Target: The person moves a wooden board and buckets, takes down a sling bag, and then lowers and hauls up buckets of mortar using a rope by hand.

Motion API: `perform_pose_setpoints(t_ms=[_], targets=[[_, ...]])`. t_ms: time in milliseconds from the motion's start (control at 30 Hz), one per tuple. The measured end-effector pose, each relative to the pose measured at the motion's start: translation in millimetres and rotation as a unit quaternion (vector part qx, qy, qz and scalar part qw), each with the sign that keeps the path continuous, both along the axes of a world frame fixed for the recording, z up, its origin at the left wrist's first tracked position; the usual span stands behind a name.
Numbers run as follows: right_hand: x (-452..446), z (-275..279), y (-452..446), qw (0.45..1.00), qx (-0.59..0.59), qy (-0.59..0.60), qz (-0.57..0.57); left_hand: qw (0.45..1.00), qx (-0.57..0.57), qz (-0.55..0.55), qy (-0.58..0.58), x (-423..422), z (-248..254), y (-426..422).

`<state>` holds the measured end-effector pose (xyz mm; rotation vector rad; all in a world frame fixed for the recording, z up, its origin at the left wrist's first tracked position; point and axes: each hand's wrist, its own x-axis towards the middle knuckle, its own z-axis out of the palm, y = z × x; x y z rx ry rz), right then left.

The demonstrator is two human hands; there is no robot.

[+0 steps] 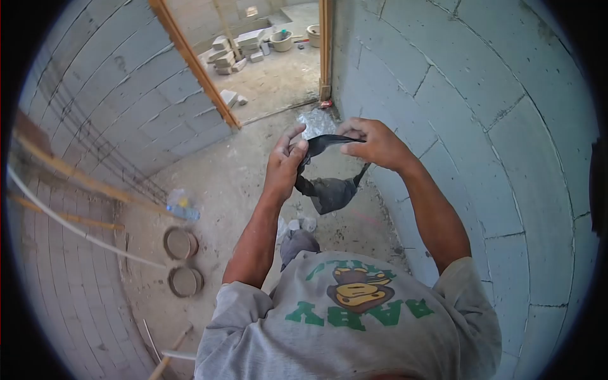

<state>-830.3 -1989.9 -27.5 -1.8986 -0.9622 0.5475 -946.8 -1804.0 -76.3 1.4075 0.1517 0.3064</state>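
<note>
My left hand (286, 161) pinches one end of a thin black strip (326, 140), thumb on top and index finger raised. The other end is between the thumb and fingers of my right hand (377, 145), so the strip spans the gap between both hands. It looks like dark cloth or plastic; I cannot tell which. Below it hangs a dark grey, sagging piece (334, 195), which appears joined to the strip at both sides and forms a loop. Both hands are in front of my chest, above the concrete floor.
Block walls rise at left and right (456, 126). Ahead is a wooden door frame (196, 63) with stacked blocks (225, 56) beyond. Clear plastic (318, 123) lies near the threshold. Two round buckets (185, 282), a water bottle (183, 212) and wooden poles (82, 171) are at left.
</note>
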Motion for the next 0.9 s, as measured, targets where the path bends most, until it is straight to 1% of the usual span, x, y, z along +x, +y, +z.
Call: perform_pose_setpoints(t_ms=[33, 67, 100, 167, 267, 367, 467, 567, 600, 700, 733, 767, 833, 900], targets=[[13, 5, 11, 0.999, -0.008, -0.046, 0.018, 0.999, -0.026, 0.002, -0.031, 21, 4, 3], [21, 9, 22, 0.999, -0.008, -0.053, 0.000, 0.999, -0.012, 0.005, -0.031, 41, 0, 11], [30, 19, 32, 0.995, -0.047, -0.085, 0.000, 0.999, -0.022, -0.004, -0.029, 57, 2, 20], [56, 19, 51, 0.990, -0.058, -0.131, 0.009, 0.999, 0.006, -0.017, -0.032, 94, -4, 45], [85, 32, 86, 0.986, -0.132, -0.100, -0.031, 0.998, -0.020, -0.056, 0.009, 145, -5, 79], [121, 19, 119, 0.984, -0.084, -0.154, -0.009, 0.993, -0.056, -0.083, 0.062, 188, 12, 98], [150, 15, 142, 0.985, -0.031, -0.168, -0.023, 0.994, 0.029, -0.083, 0.061, 232, 10, 122], [175, 18, 161, 0.990, 0.003, -0.132, -0.052, 0.987, 0.026, -0.126, 0.093, 257, 17, 139], [187, 14, 168, 0.986, 0.036, -0.153, -0.050, 0.987, 0.007, -0.130, 0.098, 265, 21, 142], [207, 32, 194, 0.995, 0.051, -0.084, -0.031, 0.987, -0.032, -0.143, 0.062, 286, 18, 158], [213, 36, 206, 0.987, 0.066, -0.140, -0.030, 0.989, -0.051, -0.122, 0.060, 293, 13, 167], [218, 41, 217, 0.982, 0.078, -0.166, -0.043, 0.991, -0.043, -0.127, 0.001, 301, 9, 178], [229, 58, 234, 0.966, 0.102, -0.227, -0.068, 0.995, -0.029, -0.069, -0.061, 296, 12, 187], [242, 83, 240, 0.949, 0.152, -0.269, -0.067, 0.993, 0.081, -0.056, -0.058, 299, -2, 195]])
